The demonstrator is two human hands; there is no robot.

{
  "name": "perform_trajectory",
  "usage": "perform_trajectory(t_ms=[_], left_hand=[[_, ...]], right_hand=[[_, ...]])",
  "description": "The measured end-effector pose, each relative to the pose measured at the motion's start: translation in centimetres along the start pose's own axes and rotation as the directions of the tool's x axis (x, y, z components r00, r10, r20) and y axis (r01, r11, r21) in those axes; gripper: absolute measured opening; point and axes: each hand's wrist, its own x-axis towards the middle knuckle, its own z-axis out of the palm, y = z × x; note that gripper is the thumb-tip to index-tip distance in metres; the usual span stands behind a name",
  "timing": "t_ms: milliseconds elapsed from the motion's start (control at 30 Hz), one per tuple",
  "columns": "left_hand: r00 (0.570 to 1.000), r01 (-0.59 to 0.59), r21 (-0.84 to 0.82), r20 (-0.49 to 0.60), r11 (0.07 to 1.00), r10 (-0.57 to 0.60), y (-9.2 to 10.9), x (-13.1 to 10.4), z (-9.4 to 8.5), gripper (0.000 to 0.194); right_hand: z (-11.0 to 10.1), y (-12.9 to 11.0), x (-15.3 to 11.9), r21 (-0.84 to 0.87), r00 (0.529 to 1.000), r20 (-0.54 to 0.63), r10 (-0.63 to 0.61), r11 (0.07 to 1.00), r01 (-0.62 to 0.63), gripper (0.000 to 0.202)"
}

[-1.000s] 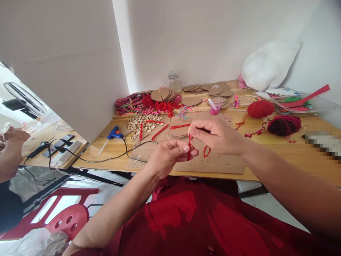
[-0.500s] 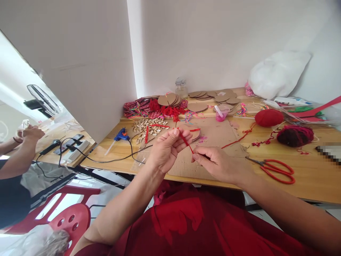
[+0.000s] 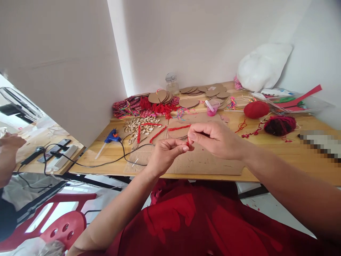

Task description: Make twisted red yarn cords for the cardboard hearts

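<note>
My left hand [image 3: 169, 153] pinches a short bit of red yarn [image 3: 187, 143] between thumb and forefinger. My right hand [image 3: 218, 140] meets it from the right, closed at the other side of the same yarn. A dark sliver shows under the right forefinger, too small to name. Behind the hands, red yarn strips [image 3: 157, 135] lie on a corrugated cardboard sheet [image 3: 207, 163]. One more strip crosses a round cardboard disc [image 3: 177, 133], partly covered by my right hand.
Dried slices [image 3: 133, 126] and a blue glue gun [image 3: 112, 136] lie left. Cardboard discs [image 3: 189, 103], a pink cup [image 3: 212, 108] and a glass jar [image 3: 172, 84] stand behind. Yarn balls [image 3: 256, 110] sit right. Another person's hand [image 3: 13, 141] shows far left.
My hands have come together, the right one moving up; the yarn stretched between them now shows only as a short bit. The view has swung right, and my forearm covers where the scissors lay.
</note>
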Motion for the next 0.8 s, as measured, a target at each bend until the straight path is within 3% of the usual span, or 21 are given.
perform_trajectory(t_ms=[67, 200, 333, 500, 567, 667, 733, 800], left_hand=[[0.996, 0.072, -0.024, 0.062, 0.997, -0.070, 0.5, -0.1, 0.2, 0.015], [0.979, 0.183, -0.232, 0.127, 0.955, -0.157, 2.1, -0.3, -0.4, 0.019], [0.990, 0.139, -0.365, 0.045, 0.920, -0.131, 3.0, -0.5, -2.8, 0.016], [0.976, 0.162, -0.414, -0.067, 0.896, -0.208, 1.8, -0.8, -5.6, 0.016], [0.965, 0.193, -0.420, -0.080, 0.887, -0.248, 1.1, -0.8, -5.7, 0.017], [0.942, 0.272, -0.425, -0.066, 0.863, -0.329, 0.0, -0.7, -4.7, 0.015], [0.921, 0.338, -0.419, -0.034, 0.843, -0.387, -0.7, -0.4, -3.7, 0.016], [0.902, 0.392, -0.412, -0.002, 0.822, -0.431, -1.3, 0.1, -2.7, 0.017]], right_hand=[[-0.2, 1.1, 0.3, -0.014, 1.000, -0.002, -0.026, 1.000, 0.026, 0.027], [-1.4, 5.1, 0.3, -0.074, 0.997, 0.047, -0.069, 0.995, 0.073, 0.030], [-4.4, 11.5, -0.7, -0.338, 0.998, 0.040, 0.057, 0.940, -0.040, 0.033], [-7.4, 18.0, -2.8, -0.495, 0.980, -0.034, 0.197, 0.848, -0.188, 0.027], [-7.7, 18.5, -3.7, -0.537, 0.972, -0.065, 0.225, 0.813, -0.225, 0.022], [-7.7, 16.8, -6.0, -0.588, 0.954, -0.167, 0.251, 0.751, -0.300, 0.028], [-7.9, 15.0, -8.4, -0.604, 0.911, -0.241, 0.334, 0.684, -0.410, 0.028], [-8.4, 13.7, -11.4, -0.596, 0.849, -0.181, 0.496, 0.632, -0.496, 0.032]])
